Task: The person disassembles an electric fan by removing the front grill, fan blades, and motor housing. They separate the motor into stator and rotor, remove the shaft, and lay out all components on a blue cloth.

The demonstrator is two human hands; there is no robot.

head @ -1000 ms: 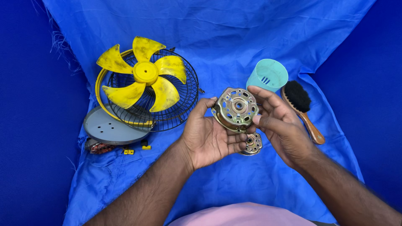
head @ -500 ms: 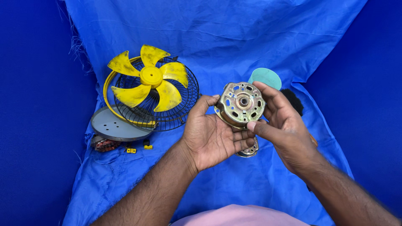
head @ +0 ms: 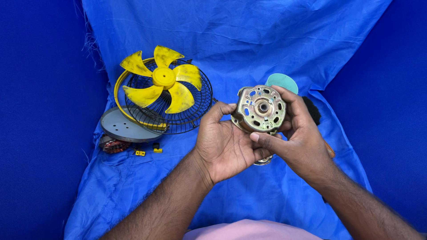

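Both hands hold a round, brass-coloured metal motor housing (head: 259,109) up over a blue cloth, its perforated face and centre bearing turned toward me. My left hand (head: 222,144) cups it from below and the left, thumb on its rim. My right hand (head: 298,138) grips it from the right, fingers over the top edge and thumb across the bottom. A second small metal part (head: 263,161) peeks out under the hands.
A yellow fan blade (head: 162,82) lies on a black wire guard (head: 178,118) at the left, with a grey round plate (head: 120,128), a copper-wound coil (head: 112,145) and small yellow clips (head: 140,153) nearby. A teal cap (head: 282,82) and a dark brush (head: 312,111) sit behind my right hand.
The hands have tilted the motor housing up so its face looks at me and brought it closer together. My right hand now hides most of the brush and teal cap.
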